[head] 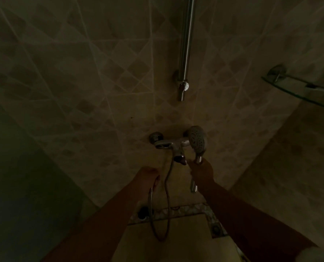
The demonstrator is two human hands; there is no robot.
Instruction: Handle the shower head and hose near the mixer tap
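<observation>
Head view: dim tiled shower corner.
Right hand (pixel 201 172): fingers wrapped round round chrome handheld shower head (pixel 196 141) by its handle, face kept upright.
Left hand (pixel 148 175): fingers curled on ribbed metal hose (pixel 150 201), taking up slack below chrome wall mixer tap (pixel 168 145).

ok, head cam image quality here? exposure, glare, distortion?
Head view: badly underexposed, left side near black; small highlights on the shower head, mixer tap and rail; wide-angle bends the wall tiles; right hand and left hand dim, soft.

The glass shelf (pixel 297 92) is cut off at the right edge.
</observation>
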